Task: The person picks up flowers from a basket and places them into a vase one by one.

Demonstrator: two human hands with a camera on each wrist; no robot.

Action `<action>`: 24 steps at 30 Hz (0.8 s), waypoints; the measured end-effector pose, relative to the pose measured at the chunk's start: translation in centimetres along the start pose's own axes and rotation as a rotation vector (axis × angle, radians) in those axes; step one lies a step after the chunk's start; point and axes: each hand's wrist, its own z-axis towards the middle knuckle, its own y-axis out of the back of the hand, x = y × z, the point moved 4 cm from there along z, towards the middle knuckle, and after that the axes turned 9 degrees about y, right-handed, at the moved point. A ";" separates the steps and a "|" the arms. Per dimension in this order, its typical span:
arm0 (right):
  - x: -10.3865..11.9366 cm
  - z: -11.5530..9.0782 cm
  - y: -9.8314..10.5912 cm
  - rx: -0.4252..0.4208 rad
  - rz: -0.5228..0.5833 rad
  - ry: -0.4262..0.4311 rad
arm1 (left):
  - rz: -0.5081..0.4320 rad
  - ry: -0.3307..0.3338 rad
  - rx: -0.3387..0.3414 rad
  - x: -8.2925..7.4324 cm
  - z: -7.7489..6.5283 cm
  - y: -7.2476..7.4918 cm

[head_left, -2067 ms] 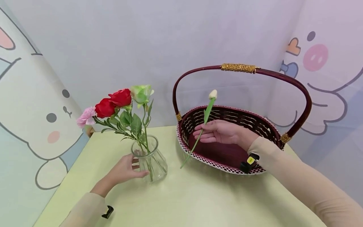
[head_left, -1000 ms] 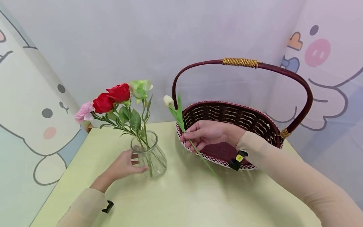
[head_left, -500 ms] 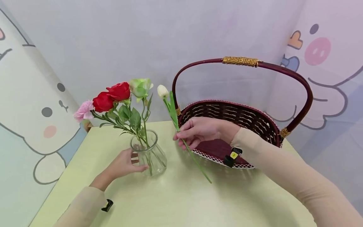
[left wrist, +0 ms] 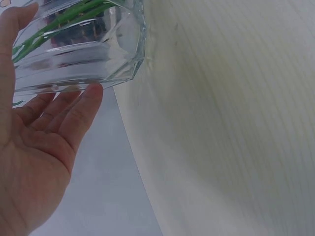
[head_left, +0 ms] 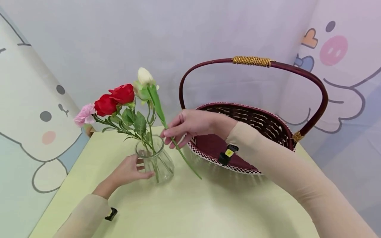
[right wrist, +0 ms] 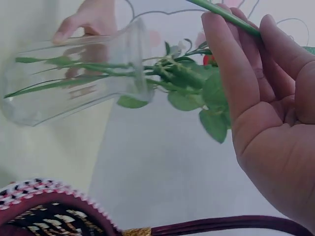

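Note:
My left hand (head_left: 126, 172) holds the clear glass vase (head_left: 162, 167), thumb on the near side and fingers round the far left side. In the vase stand two red roses (head_left: 122, 94), a pink carnation (head_left: 84, 115) and a pale green rose (head_left: 140, 90). My right hand (head_left: 197, 123) pinches the stem of a white tulip (head_left: 145, 76) between thumb and fingers, just right of the vase mouth. The tulip slants, its bloom up in front of the green rose and its stem end pointing down to the right. In the right wrist view, the tulip stem (right wrist: 229, 17) crosses the fingertips.
A dark red woven basket (head_left: 269, 119) with white lace trim stands at the right, partly behind my right forearm. Its tall arched handle (head_left: 251, 61) has gold wrapping. Everything stands on a pale yellow table (head_left: 166, 211); cartoon-printed cloth hangs behind.
My right hand has turned the tulip and carried it left from over the basket to beside the vase. The left hand stays on the vase.

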 end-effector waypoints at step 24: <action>7.2 5.9 -0.5 -0.342 0.072 0.281 | 0.000 -0.001 0.005 -0.1 0.3 0.0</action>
